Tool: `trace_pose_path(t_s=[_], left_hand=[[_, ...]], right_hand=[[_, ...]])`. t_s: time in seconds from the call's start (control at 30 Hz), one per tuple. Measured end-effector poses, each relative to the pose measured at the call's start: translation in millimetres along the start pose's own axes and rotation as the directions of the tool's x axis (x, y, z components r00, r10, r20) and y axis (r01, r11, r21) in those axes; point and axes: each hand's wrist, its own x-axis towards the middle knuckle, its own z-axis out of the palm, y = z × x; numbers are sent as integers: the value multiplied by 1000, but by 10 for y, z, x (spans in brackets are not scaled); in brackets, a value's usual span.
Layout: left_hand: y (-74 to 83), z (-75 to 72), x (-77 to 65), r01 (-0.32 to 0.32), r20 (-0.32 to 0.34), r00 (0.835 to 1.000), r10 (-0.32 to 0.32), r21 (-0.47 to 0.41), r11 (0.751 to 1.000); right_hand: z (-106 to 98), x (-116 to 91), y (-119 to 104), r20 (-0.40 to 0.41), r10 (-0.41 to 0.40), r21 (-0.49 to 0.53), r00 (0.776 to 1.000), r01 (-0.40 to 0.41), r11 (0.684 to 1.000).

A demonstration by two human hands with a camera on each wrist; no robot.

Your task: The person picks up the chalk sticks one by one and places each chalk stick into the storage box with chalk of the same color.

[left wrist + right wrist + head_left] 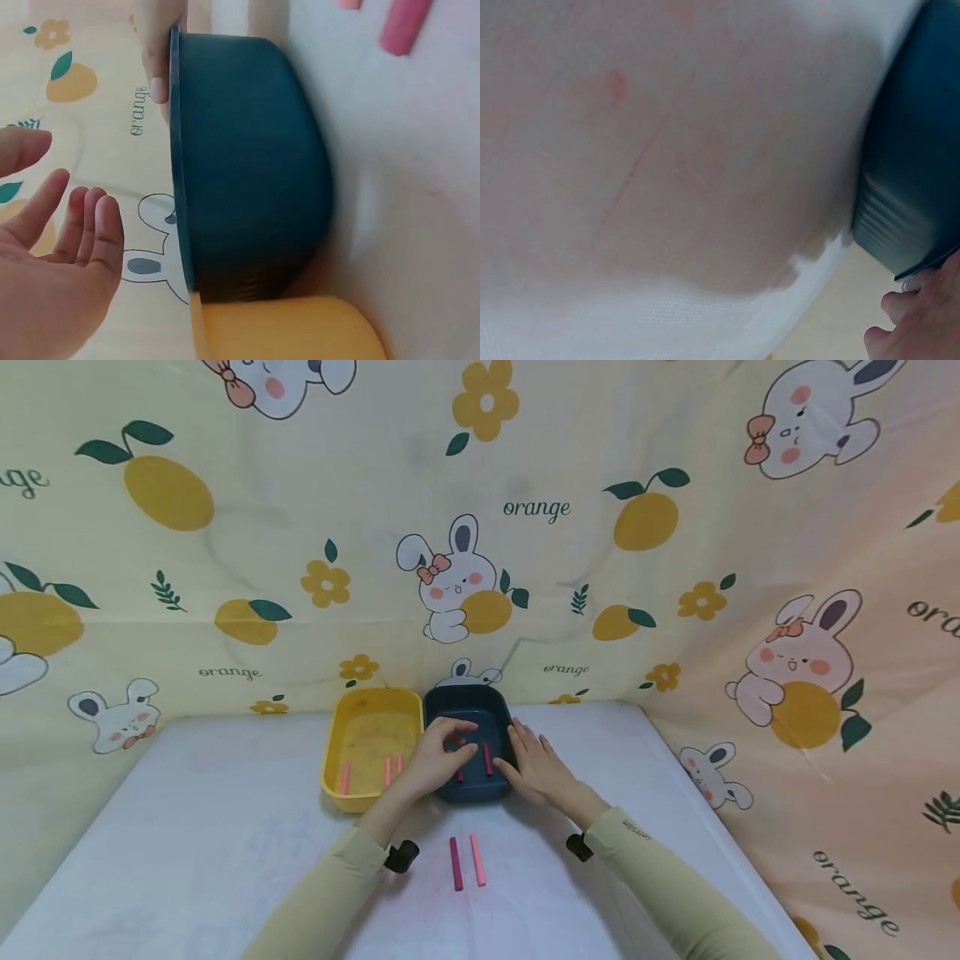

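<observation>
Over the dark blue basin (pixel 470 792), my left hand (pixel 438 756) is bent at the fingers, with thumb and fingertips apart. The left wrist view shows that hand (pixel 64 255) holding nothing. My right hand (pixel 540 768) rests along the basin's right side, fingers mostly straight against it and thumb at the rim. Inside the basin lie a dark pink chalk-like stick (pixel 487 758) and another dark pink stick (pixel 460 774), partly hidden by the left hand. On the table nearer me are a dark magenta stick (pixel 456 863) and a light pink stick (pixel 478 860), side by side.
A yellow basin (pixel 330 768) stands directly left of the blue one, with light pink sticks (pixel 345 778) in it. Both stand near the back of a white table (pixel 225 827), which bears faint pink marks. A patterned cloth (pixel 360 485) hangs behind.
</observation>
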Motion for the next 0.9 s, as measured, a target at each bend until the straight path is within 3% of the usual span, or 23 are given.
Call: trace_pose_path(t_s=[0.2, 0.47, 0.7, 0.9], left_hand=[[3, -79, -212, -24, 18, 1000, 23, 34, 999], [-71, -100, -495, -46, 102, 994, 39, 73, 996], [-136, -107, -679, -55, 208, 978, 31, 110, 992], [-217, -119, -767, -87, 281, 960, 20, 226, 970]], right_hand=[[-21, -1, 4, -5, -2, -17, 1000, 2, 1000], [-4, -4, -9, -13, -4, -3, 1000, 4, 1000], [-3, -11, -18, -12, 0, 18, 1000, 0, 1000], [-23, -16, -30, -3, 4, 18, 1000, -4, 1000]])
